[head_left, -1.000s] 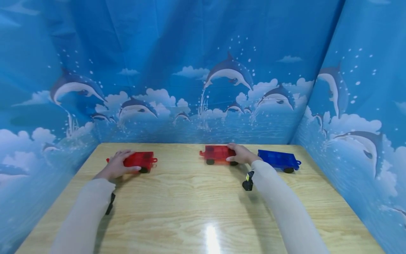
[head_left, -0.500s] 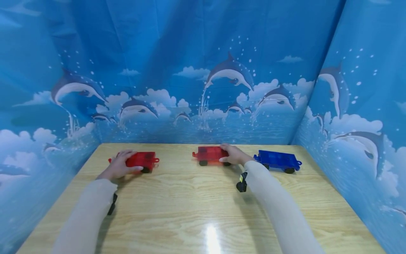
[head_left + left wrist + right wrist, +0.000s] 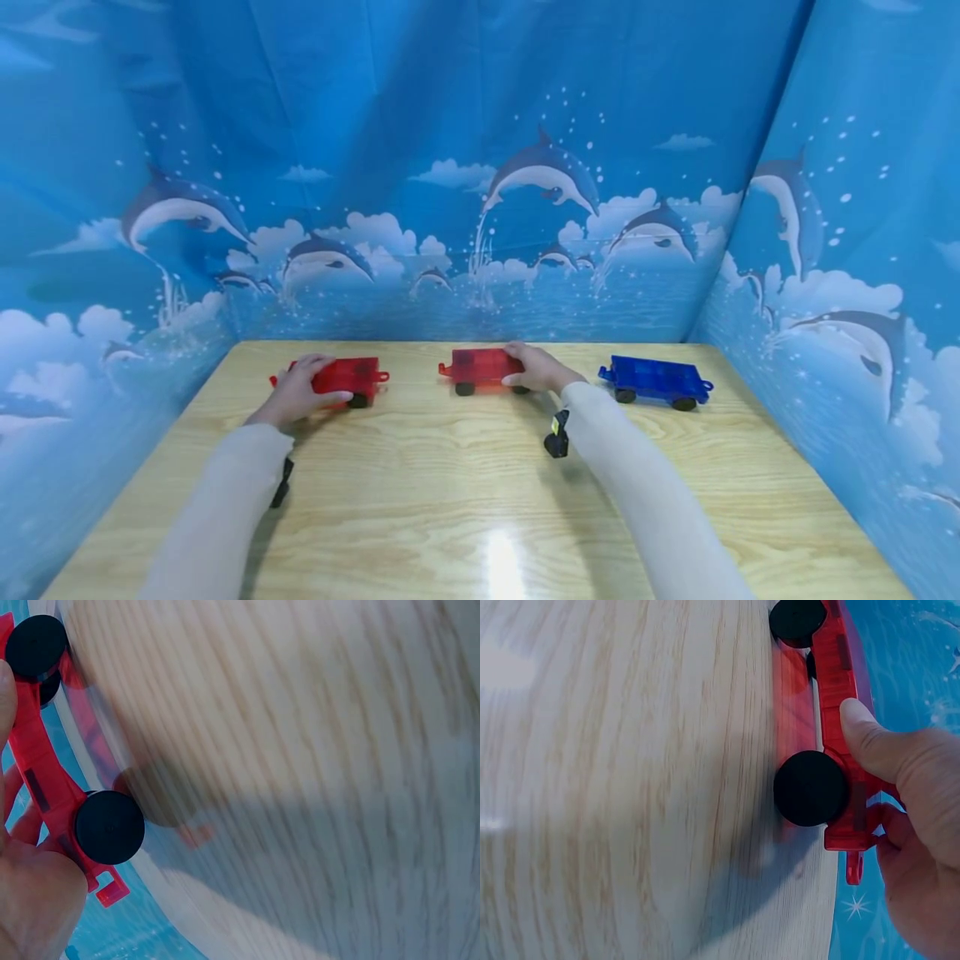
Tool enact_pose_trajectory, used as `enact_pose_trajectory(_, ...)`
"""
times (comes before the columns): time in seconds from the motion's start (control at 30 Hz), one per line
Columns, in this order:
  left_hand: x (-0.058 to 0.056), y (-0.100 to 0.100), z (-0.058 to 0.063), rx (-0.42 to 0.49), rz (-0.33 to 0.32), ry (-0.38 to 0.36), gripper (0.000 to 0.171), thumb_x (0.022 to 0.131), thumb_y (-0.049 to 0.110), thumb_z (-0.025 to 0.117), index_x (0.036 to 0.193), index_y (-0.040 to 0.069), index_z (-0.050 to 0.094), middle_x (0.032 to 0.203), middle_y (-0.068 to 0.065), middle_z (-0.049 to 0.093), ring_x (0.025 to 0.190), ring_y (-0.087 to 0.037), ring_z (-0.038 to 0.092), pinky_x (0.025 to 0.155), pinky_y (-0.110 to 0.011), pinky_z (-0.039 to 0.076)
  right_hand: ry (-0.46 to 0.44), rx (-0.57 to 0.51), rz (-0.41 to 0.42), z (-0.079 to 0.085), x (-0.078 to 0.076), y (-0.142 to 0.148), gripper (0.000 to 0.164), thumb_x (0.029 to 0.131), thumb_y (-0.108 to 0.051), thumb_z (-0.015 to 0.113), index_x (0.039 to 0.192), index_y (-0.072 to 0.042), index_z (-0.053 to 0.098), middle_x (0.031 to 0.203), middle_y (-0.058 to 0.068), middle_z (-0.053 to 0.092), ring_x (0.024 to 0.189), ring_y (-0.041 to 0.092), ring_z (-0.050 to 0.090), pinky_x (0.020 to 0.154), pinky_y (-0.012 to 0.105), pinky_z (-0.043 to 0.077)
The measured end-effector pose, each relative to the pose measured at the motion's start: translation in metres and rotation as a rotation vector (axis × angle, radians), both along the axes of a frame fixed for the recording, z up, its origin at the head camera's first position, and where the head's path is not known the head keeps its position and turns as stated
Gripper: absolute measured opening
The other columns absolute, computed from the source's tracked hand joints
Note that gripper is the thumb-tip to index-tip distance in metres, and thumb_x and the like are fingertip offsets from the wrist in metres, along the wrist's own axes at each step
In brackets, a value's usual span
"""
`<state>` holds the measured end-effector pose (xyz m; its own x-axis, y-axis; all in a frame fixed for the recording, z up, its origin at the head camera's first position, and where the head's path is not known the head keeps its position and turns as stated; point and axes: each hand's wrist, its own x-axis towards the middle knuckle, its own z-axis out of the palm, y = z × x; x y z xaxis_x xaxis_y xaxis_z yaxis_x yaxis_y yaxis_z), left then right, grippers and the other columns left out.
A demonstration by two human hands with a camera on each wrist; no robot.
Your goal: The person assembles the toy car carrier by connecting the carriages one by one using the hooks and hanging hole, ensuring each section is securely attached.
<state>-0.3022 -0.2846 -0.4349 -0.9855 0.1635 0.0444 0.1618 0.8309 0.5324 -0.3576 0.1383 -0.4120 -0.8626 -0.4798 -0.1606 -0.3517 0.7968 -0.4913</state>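
Note:
My left hand (image 3: 298,392) grips a red toy train car (image 3: 347,377) at the left of the table, thumb on its near side. A ring coupling sticks out from the car's right end, and its black wheels (image 3: 109,827) show in the left wrist view. Near the middle, my right hand (image 3: 536,367) pinches a second red toy train car (image 3: 480,367) at its right end. The right thumb (image 3: 866,735) lies along that car's side, and a hook points left towards the first car. A gap of table lies between the two cars.
A blue toy train car (image 3: 655,379) stands on its wheels to the right of my right hand. The wooden table (image 3: 420,483) ends at a blue dolphin-print curtain (image 3: 420,200) behind and on both sides.
The right hand has moved left with its red car, away from the blue car. The left hand has shifted slightly right with its own, narrowing the gap between the red cars.

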Motion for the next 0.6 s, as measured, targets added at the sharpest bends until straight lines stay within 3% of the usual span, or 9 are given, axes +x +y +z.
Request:
enact_pose_trajectory(0.17, 0.000, 0.009, 0.002, 0.008, 0.002, -0.006, 0.090, 0.079, 0.052, 0.073, 0.144, -0.001, 0.038, 0.148, -0.030, 0.026, 0.135, -0.052, 0.018, 0.104, -0.074, 0.009, -0.006, -0.006, -0.007, 0.001, 0.001, -0.008, 0.069, 0.094, -0.025, 0.063, 0.150, -0.005, 0.029, 0.157, 0.015, 0.023, 0.143, 0.034, 0.025, 0.114, 0.048, 0.027)
enact_pose_trajectory(0.6, -0.010, 0.042, -0.004, 0.031, -0.065, 0.038, 0.087, 0.081, 0.047, 0.073, 0.144, -0.002, 0.038, 0.148, -0.029, 0.029, 0.138, -0.048, 0.019, 0.109, -0.069, 0.006, 0.023, 0.010, -0.002, -0.003, 0.001, -0.018, 0.071, 0.092, -0.028, 0.065, 0.149, -0.004, 0.031, 0.157, 0.014, 0.025, 0.143, 0.032, 0.025, 0.115, 0.045, 0.026)
